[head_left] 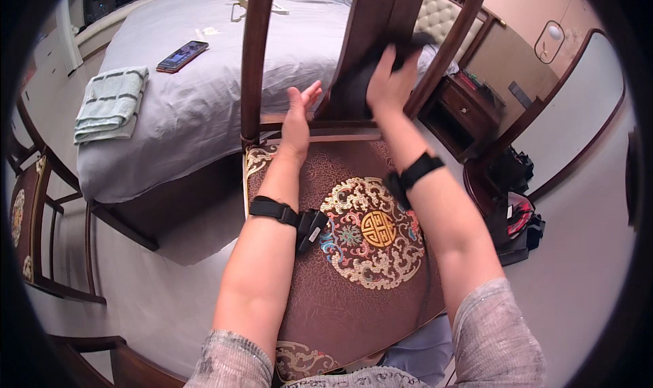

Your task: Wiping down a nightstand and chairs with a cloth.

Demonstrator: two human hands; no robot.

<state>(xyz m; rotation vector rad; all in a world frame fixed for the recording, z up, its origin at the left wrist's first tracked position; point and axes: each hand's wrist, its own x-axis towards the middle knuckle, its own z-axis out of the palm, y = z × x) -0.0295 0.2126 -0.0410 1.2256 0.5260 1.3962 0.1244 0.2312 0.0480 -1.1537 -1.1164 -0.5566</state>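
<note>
A dark wooden chair stands before me, its embroidered brown seat (309, 306) below my forearms and its wooden back (257, 54) beyond them. My right hand (392, 88) is closed on a black cloth-like thing (356, 88), up against the chair back's broad middle slat (381, 13). Motion smears the black thing, so its exact kind is unclear. My left hand (296, 119) is open with fingers apart, between the left post and the slat, and holds nothing. Each wrist wears a black strap with a small box.
Behind the chair is a bed with a grey sheet (183, 109). On it lie a phone (182, 56), a folded pale green towel (112, 104) and a tan-handled item (239, 8). A nightstand (459, 112) and a standing mirror (585, 109) are at right. Another chair (30, 211) stands left.
</note>
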